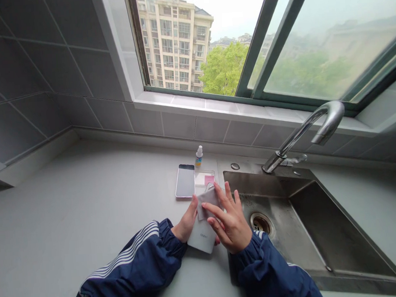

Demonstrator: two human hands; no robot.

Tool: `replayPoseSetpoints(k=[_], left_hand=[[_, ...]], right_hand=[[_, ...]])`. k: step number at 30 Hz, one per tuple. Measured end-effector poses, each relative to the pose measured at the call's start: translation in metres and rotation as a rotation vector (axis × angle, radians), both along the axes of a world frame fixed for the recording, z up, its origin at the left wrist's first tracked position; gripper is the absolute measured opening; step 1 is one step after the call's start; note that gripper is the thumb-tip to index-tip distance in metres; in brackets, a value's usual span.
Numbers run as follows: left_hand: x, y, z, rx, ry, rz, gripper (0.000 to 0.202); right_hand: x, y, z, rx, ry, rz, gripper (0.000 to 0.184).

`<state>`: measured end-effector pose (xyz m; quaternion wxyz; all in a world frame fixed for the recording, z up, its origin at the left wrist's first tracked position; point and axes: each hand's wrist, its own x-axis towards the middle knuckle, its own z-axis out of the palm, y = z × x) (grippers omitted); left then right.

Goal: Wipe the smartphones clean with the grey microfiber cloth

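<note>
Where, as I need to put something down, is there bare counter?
The widest bare patch of counter lies left of the flat phone, between the tiled wall and left sleeve. Another lies right of the sink. It's crowded from the bottle down to left hand and right hand.

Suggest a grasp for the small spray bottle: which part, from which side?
Probably pinch the spray bottle around its body, below the white top, from above: it stands upright, and a phone lies flat at its front left.
</note>
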<state>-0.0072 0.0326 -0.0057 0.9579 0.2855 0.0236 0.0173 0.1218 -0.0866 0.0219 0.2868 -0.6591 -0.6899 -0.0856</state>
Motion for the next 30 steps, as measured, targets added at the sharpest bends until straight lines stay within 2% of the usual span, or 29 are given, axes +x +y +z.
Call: replayPoseSetpoints(k=[4, 11, 20, 23, 26, 28, 30], left_hand=[[0.001, -0.001, 0.003, 0.080, -0.036, -0.016, 0.092], [0.000, 0.000, -0.004, 0.093, -0.007, -0.050, 0.093], [-0.002, 0.001, 0.002, 0.067, 0.021, -0.038, 0.108], [-0.003, -0.001, 0.009, -0.024, 0.031, 0.011, 0.096], [-0.001, -0.004, 0.017, -0.104, 0.016, 0.154, 0.083], [0.001, -0.005, 0.022, -0.133, -0.004, 0.217, 0.080], [0.002, -0.006, 0.024, -0.136, -0.021, 0.223, 0.080]], right_hand=[[0.004, 0.002, -0.002, 0.012, 0.021, -0.075, 0.036], [0.013, 0.003, -0.004, 0.026, 0.118, -0.221, 0.043], [0.002, 0.001, -0.004, 0.005, 0.085, -0.032, 0.037], [-0.002, 0.001, -0.004, -0.017, 0.059, 0.033, 0.037], [-0.007, 0.000, -0.003, -0.026, 0.041, 0.083, 0.036], [-0.010, 0.000, -0.003, -0.033, 0.040, 0.113, 0.037], [-0.012, 0.000, -0.004, -0.042, 0.047, 0.137, 0.038]])
